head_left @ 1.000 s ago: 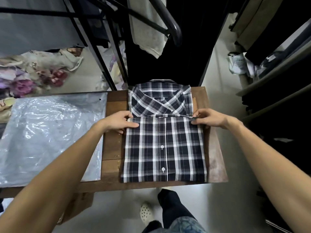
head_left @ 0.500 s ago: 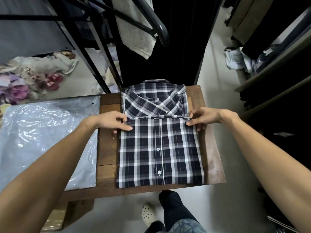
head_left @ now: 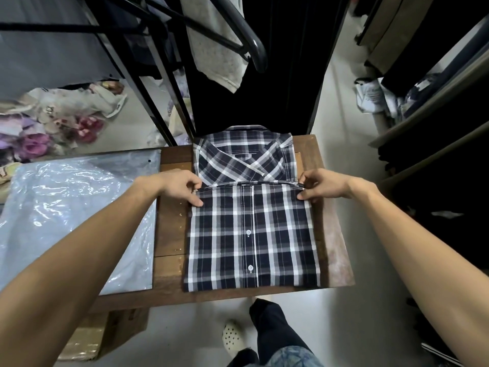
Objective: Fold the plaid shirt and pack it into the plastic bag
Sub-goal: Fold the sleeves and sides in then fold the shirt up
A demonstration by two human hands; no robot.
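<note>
A navy and white plaid shirt lies folded into a rectangle on a small wooden table, collar at the far end, its lower half doubled up over the front. My left hand pinches the left corner of that folded-up edge. My right hand pinches the right corner of the same edge. A clear plastic bag lies flat on the table's left side, apart from the shirt.
A black metal rack with a grey garment hanging on it stands behind the table. Bagged clothes lie on the floor at the far left. Dark shelves run along the right. My shoe and leg show below the table edge.
Both hands have stayed at the corners of the folded edge, the fingers now pinching it more tightly. The camera has shifted slightly.
</note>
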